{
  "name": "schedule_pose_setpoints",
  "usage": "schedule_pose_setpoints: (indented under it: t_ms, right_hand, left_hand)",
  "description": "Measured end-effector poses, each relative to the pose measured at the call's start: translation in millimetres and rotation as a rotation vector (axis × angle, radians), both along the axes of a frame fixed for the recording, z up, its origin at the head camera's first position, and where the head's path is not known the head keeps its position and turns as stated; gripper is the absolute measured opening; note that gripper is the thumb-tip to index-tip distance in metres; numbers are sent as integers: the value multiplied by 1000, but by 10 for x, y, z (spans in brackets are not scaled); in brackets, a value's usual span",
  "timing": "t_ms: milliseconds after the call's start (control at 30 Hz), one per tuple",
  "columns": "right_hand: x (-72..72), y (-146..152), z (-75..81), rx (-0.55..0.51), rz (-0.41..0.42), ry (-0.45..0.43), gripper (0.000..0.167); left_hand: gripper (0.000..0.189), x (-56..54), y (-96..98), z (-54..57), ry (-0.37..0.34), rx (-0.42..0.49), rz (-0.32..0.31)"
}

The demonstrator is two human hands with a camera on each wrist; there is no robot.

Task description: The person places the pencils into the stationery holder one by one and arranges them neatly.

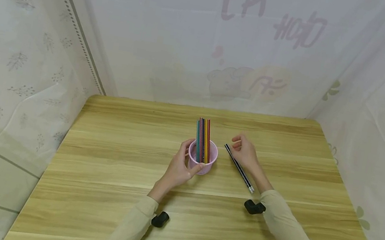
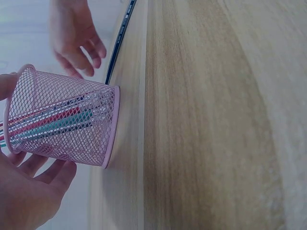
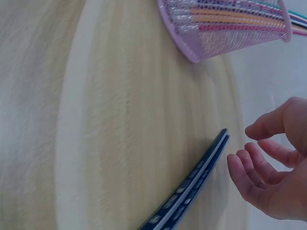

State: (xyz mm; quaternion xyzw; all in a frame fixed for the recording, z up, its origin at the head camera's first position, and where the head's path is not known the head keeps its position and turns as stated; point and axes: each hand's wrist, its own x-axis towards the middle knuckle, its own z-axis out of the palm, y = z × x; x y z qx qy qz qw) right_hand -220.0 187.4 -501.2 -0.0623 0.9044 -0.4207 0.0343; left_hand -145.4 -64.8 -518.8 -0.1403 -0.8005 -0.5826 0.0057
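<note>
My left hand (image 1: 179,169) grips a pink mesh pen cup (image 2: 67,115) round its side, thumb at the near rim and fingers on the far side. Several colored pencils (image 1: 203,141) lean inside the cup, their upper ends above the rim; teal, red, yellow and dark ones show. To the right of the cup, two dark pencils (image 1: 239,168) with white ends lie side by side on the table. Just over their far end hovers my right hand (image 1: 245,152), fingers loosely bent, with nothing between thumb and fingers in the right wrist view.
A wooden table (image 1: 105,207) spans the area under both arms. Pale printed cloth (image 1: 173,49) hangs behind it and along both sides. Each sleeve carries a small black wrist camera, one at the left wrist (image 1: 160,219) and one at the right wrist (image 1: 254,207).
</note>
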Motion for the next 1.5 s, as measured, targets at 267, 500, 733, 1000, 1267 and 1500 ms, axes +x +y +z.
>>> schedule_pose_setpoints:
  t_ms: [267,500,733,1000,1267,1500]
  right_hand:
    - [9,92,-137,39,20,20,31]
    - [14,104,-147,65,6,-10,30]
    - [18,135,-143,103,-3,-8,30]
    - [15,155,-127,157,14,-19,32]
    - [-49,146,-99,243,68,-30,33]
    - [-117,107,81,180,99,-32,36]
  left_hand:
    - [86,-2,0,-17,-6,11,-2]
    - [87,-3,-1,-19,2,17,-2]
    - [86,-1,-3,-9,9,23,-3]
    - [86,-6,-2,-24,11,26,-6]
    - [86,-4,-10,-24,20,22,-5]
    - [86,-12,-12,-28,27,13,-6]
